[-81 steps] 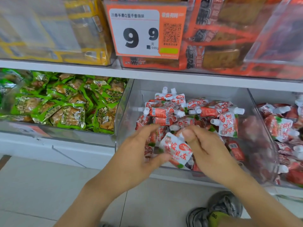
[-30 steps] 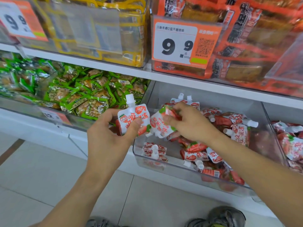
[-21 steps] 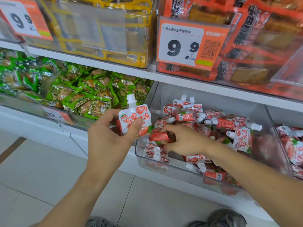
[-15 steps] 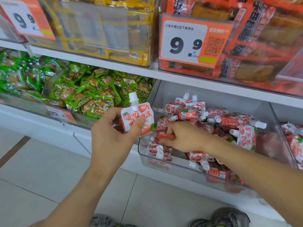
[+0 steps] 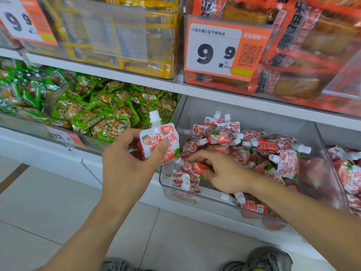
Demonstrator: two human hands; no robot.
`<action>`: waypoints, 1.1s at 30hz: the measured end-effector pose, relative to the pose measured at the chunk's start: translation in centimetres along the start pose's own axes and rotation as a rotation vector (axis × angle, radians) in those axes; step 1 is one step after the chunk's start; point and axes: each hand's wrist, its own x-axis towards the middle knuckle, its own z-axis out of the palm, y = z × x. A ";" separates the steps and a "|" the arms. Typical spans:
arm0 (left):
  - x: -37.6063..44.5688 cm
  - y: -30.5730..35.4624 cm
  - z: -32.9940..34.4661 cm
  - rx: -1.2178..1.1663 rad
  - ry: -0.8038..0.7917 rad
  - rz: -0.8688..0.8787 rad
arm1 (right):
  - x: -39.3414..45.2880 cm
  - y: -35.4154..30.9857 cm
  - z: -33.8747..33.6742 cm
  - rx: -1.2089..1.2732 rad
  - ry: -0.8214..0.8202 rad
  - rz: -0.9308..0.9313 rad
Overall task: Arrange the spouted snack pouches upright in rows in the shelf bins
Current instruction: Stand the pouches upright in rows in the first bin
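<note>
My left hand (image 5: 127, 161) holds one white-and-red spouted pouch (image 5: 159, 141) upright, spout up, just left of the clear shelf bin (image 5: 163, 192). My right hand (image 5: 222, 173) reaches into the bin's front left part, and a red pouch (image 5: 196, 167) lies pinched between its thumb and outstretched fingers. A loose pile of pouches (image 5: 273, 147) fills the bin's middle and right, lying at all angles. Two pouches (image 5: 221, 121) stand upright at the back wall. A few more pouches (image 5: 183, 180) lie at the front left corner.
A bin of green snack packs (image 5: 97, 114) stands to the left. Another bin with red pouches (image 5: 349, 173) adjoins on the right. The upper shelf edge (image 5: 224, 95) carries an orange 9.9 price tag (image 5: 220, 49). My shoes (image 5: 269, 259) stand on the tiled floor below.
My right hand lowered a red pouch from above the bin into its front left part and stretched its fingers leftward. My left hand keeps its pouch upright in the same spot.
</note>
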 end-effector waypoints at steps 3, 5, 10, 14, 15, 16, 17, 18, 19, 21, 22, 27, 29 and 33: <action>0.0 0.0 0.2 0.018 -0.006 0.006 | 0.2 -0.7 -0.1 -0.181 -0.023 -0.043; 0.1 0.0 0.3 0.017 -0.006 0.003 | 0.4 -1.1 0.0 -0.236 -0.001 -0.060; 0.0 -0.1 0.0 0.004 0.009 0.010 | 0.4 -0.9 -1.6 -0.063 0.042 -0.114; -0.1 -0.2 0.0 0.011 -0.001 0.016 | 0.4 -0.8 -0.9 0.109 0.119 -0.163; 0.0 -0.2 0.0 0.005 0.001 0.013 | 0.5 -0.8 -0.3 0.069 0.120 -0.182; 0.0 -0.3 0.0 -0.006 0.002 0.011 | 0.7 -0.7 0.3 -0.007 0.122 -0.209; 0.0 -0.3 0.1 -0.017 0.002 0.006 | 0.8 -0.6 0.8 -0.142 0.138 -0.244; 0.0 -0.3 0.1 -0.026 0.001 0.004 | 1.0 -0.4 1.1 -0.318 0.164 -0.275; 0.0 -0.3 0.1 -0.034 -0.003 0.002 | 1.2 -0.3 1.3 -0.463 0.185 -0.289; 0.1 -0.2 0.3 -0.047 -0.015 0.003 | 1.5 -0.3 1.2 -0.514 0.181 -0.253; 0.1 -0.2 0.3 -0.047 -0.026 0.007 | 1.6 -0.5 1.0 -0.456 0.177 -0.226; 0.0 0.2 0.4 -0.036 -0.074 0.055 | 1.7 -0.4 0.2 -0.267 0.053 -0.168; 0.0 0.2 0.6 -0.030 -0.085 0.084 | 1.9 -0.3 0.5 -0.275 -0.039 -0.164; 0.0 -0.1 1.0 -0.056 -0.097 0.137 | 2.5 0.0 -0.8 -0.166 -0.159 -0.136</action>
